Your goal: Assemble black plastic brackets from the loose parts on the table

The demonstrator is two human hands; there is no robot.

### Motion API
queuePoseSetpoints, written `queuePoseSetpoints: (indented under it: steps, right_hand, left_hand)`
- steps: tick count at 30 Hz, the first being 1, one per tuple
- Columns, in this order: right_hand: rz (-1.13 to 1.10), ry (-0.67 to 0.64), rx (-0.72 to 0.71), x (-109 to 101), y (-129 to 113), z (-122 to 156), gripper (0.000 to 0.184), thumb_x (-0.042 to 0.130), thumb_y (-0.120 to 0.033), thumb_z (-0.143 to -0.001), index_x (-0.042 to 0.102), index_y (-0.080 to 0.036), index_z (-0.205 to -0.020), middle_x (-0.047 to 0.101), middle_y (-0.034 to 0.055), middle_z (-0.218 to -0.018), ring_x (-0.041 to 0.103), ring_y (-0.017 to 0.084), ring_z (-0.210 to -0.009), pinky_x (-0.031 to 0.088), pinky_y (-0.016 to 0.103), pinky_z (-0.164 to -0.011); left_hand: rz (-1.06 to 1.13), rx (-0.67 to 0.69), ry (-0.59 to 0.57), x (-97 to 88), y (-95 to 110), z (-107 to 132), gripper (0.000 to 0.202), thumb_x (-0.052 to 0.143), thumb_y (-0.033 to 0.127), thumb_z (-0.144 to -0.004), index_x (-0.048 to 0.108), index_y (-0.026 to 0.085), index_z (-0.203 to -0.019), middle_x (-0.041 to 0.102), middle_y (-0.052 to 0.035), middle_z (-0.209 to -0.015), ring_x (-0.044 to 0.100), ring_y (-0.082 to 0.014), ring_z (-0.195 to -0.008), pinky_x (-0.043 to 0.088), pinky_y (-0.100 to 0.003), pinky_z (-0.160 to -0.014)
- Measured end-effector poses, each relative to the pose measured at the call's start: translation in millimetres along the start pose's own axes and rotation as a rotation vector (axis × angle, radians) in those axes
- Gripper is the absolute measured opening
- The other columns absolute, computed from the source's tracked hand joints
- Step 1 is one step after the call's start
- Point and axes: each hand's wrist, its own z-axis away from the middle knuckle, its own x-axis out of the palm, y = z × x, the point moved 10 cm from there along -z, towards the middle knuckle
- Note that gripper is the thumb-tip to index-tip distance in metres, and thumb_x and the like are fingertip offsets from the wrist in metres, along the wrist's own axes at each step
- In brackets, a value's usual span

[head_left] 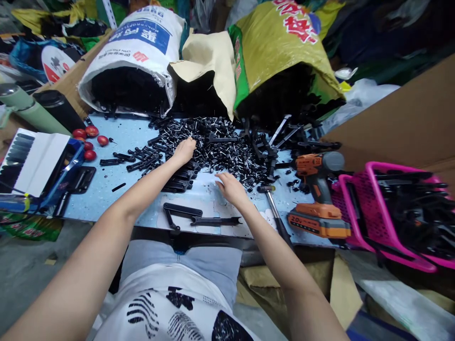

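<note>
My left hand (184, 150) reaches into a heap of small black rivets (216, 147) on the light blue table (106, 189); its fingers curl down among them, and what they hold is hidden. My right hand (231, 187) rests at the near edge of the heap, fingers bent onto the tabletop. A stack of flat black brackets (179, 180) lies just under my left wrist. A joined pair of black bracket arms (194, 217) lies near the table's front edge.
Three open sacks of black parts (131, 90) stand at the back. An orange cordless drill (316, 199) and a hammer (272, 203) lie to the right, beside a pink basket (391, 213) of black parts. Red fruits (88, 139), a thermos and a box sit left.
</note>
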Motion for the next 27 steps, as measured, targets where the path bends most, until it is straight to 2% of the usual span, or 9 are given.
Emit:
queuePoseSetpoints:
  steps: [3, 5, 7, 10, 12, 16, 18, 22, 27]
  right_hand:
    - [0.117, -0.051, 0.016, 13.9, 5.8, -42.9, 0.031, 0.038, -0.017, -0.091, 0.054, -0.014, -0.117, 0.058, 0.013, -0.112, 0.05, 0.024, -0.103, 0.039, 0.031, -0.081]
    - [0.17, -0.1, -0.013, 25.2, 2.2, -57.0, 0.027, 0.038, -0.016, -0.089, 0.057, -0.013, -0.109, 0.059, 0.0142, -0.106, 0.051, 0.024, -0.099, 0.038, 0.032, -0.079]
    - [0.166, -0.101, -0.02, 29.6, -0.5, -58.8, 0.024, 0.041, -0.018, -0.088, 0.059, -0.012, -0.103, 0.06, 0.0143, -0.101, 0.053, 0.024, -0.094, 0.038, 0.031, -0.077]
    - [0.046, -0.021, 0.035, 22.6, 1.1, -45.2, 0.025, 0.046, -0.022, -0.084, 0.059, -0.013, -0.103, 0.059, 0.012, -0.101, 0.056, 0.021, -0.085, 0.04, 0.029, -0.074]
    - [-0.09, 0.038, 0.046, 13.3, -1.4, -30.6, 0.025, 0.046, -0.022, -0.084, 0.06, -0.014, -0.104, 0.057, 0.0104, -0.104, 0.057, 0.018, -0.08, 0.042, 0.028, -0.073]
    - [-0.3, 0.128, -0.017, -12.3, -21.4, 1.9, 0.026, 0.042, -0.023, -0.088, 0.06, -0.014, -0.104, 0.053, 0.0115, -0.107, 0.058, 0.015, -0.079, 0.047, 0.028, -0.074]
    - [-0.348, 0.114, -0.038, -20.7, -34.4, 17.7, 0.025, 0.044, -0.028, -0.09, 0.06, -0.015, -0.104, 0.057, 0.0108, -0.1, 0.059, 0.017, -0.081, 0.048, 0.03, -0.075]
    - [-0.437, -0.02, -0.04, -20.0, -59.1, 43.5, 0.025, 0.048, -0.037, -0.089, 0.06, -0.018, -0.101, 0.065, 0.0059, -0.084, 0.061, 0.016, -0.074, 0.048, 0.029, -0.07]
    - [-0.311, -0.202, -0.16, -14.5, -91.8, 57.0, 0.019, 0.047, -0.025, -0.09, 0.063, -0.017, -0.084, 0.065, 0.0056, -0.081, 0.061, 0.016, -0.073, 0.045, 0.025, -0.067]
  left_hand:
    - [0.073, 0.03, 0.232, -44.5, 3.7, 47.4, 0.015, 0.049, 0.022, -0.09, 0.06, 0.013, -0.086, 0.06, -0.0102, -0.092, 0.058, -0.0199, -0.086, 0.043, -0.031, -0.078]
    - [0.168, 0.059, 0.361, -72.1, 2.4, 96.2, 0.015, 0.051, 0.025, -0.089, 0.058, 0.016, -0.08, 0.06, -0.0056, -0.083, 0.057, -0.0171, -0.081, 0.043, -0.028, -0.075]
    - [0.256, 0.03, 0.432, -87.8, -6.6, 148.5, 0.017, 0.053, 0.026, -0.089, 0.057, 0.017, -0.075, 0.058, -0.0026, -0.075, 0.055, -0.0146, -0.074, 0.043, -0.027, -0.071]
    - [0.363, -0.062, 0.42, -82.5, -22.8, 210.4, 0.019, 0.054, 0.027, -0.088, 0.057, 0.018, -0.071, 0.056, 0.0003, -0.066, 0.053, -0.0119, -0.063, 0.042, -0.024, -0.062]
    - [0.398, -0.064, 0.389, -69.9, -25.0, 233.3, 0.019, 0.054, 0.027, -0.088, 0.057, 0.018, -0.072, 0.056, 0.0002, -0.066, 0.053, -0.0115, -0.062, 0.043, -0.024, -0.06]
    - [0.294, 0.007, 0.385, -56.2, -16.4, 245.7, 0.019, 0.049, 0.026, -0.091, 0.057, 0.017, -0.077, 0.058, -0.0028, -0.073, 0.057, -0.0139, -0.07, 0.046, -0.026, -0.065]
    - [0.204, 0.04, 0.36, -53.6, -10.0, 244.7, 0.022, 0.044, 0.026, -0.093, 0.056, 0.017, -0.077, 0.058, -0.0041, -0.075, 0.058, -0.0148, -0.071, 0.047, -0.027, -0.066]
    - [0.059, 0.126, 0.225, -43.9, 6.4, 242.5, 0.026, 0.037, 0.025, -0.095, 0.056, 0.016, -0.08, 0.059, -0.0061, -0.078, 0.058, -0.0152, -0.07, 0.048, -0.027, -0.065]
    - [-0.014, 0.163, 0.214, -39.5, 16.0, 244.1, 0.028, 0.035, 0.023, -0.096, 0.054, 0.016, -0.078, 0.059, -0.0068, -0.077, 0.059, -0.0158, -0.069, 0.048, -0.028, -0.064]
